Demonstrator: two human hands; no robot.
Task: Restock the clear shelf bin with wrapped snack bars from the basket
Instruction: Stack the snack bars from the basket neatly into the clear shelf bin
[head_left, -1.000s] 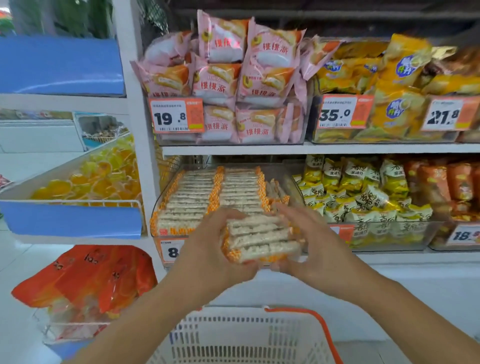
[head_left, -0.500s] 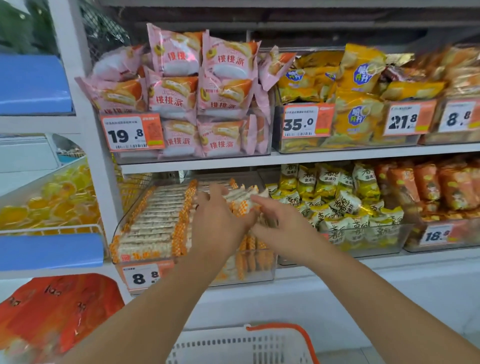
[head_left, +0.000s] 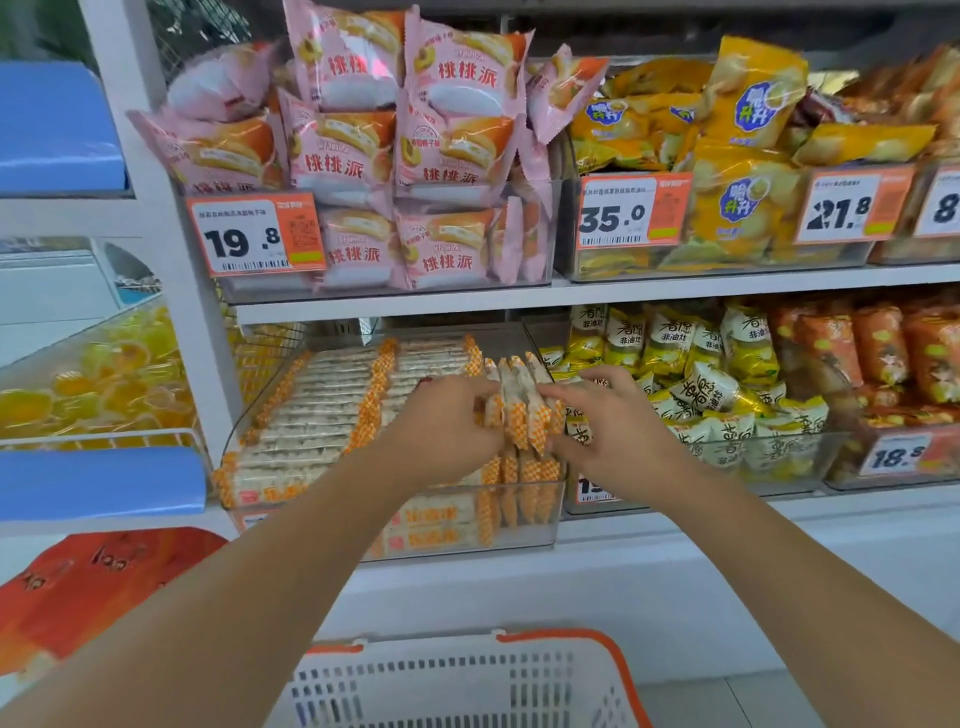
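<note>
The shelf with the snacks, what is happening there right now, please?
A person is restocking. Both hands, left hand and right hand, press a small bunch of wrapped snack bars between them, standing on edge, over the right end of the clear shelf bin. The bin already holds rows of bars. The white basket sits below.

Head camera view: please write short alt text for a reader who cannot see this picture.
Two bare hands, left hand and right hand, hold a bundle of wrapped snack bars upright between them, at the right side of a clear shelf bin already lined with rows of the same bars. A white basket with an orange handle sits below; pink pie packs fill the shelf above.
</note>
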